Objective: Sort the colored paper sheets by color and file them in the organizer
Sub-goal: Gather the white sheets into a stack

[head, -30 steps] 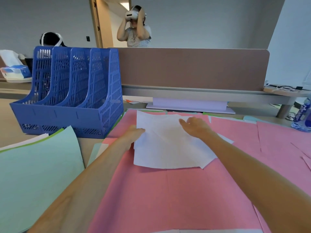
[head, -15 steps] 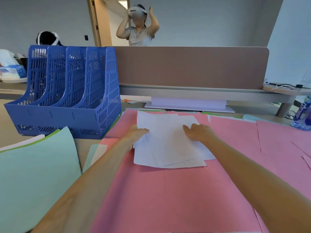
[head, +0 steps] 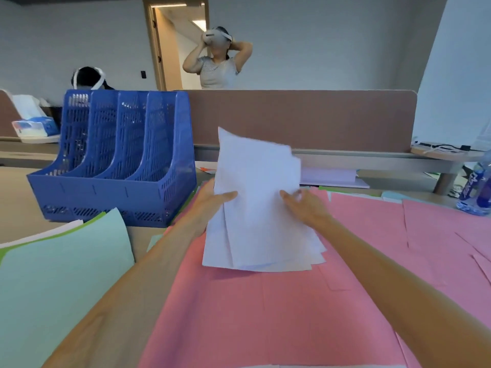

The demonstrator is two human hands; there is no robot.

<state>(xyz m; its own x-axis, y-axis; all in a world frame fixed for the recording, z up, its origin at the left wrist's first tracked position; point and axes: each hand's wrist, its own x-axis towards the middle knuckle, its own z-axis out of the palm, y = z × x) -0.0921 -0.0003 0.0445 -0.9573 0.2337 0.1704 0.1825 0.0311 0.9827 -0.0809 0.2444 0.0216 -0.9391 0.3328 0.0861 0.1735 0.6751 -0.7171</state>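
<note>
A loose stack of white sheets (head: 255, 208) is lifted and tilted up off the pink sheets (head: 265, 314) that cover the desk. My left hand (head: 210, 205) grips the stack's left edge, thumb on top. My right hand (head: 305, 205) pinches the right side, fingers partly behind the paper. The blue slotted organizer (head: 114, 166) stands at the left, a little beyond my left hand, and its slots look empty. Pale green sheets (head: 53, 274) lie at the near left.
A brown desk divider (head: 318, 120) runs across the back. A water bottle (head: 475, 192) stands at the far right. A white ream of paper (head: 332, 179) lies under the divider. A tissue box (head: 34, 127) sits far left. Two people are behind the divider.
The white sheets lay flat on the pink paper under both hands; both hands have gathered them and raised the stack, tilting its far edge up.
</note>
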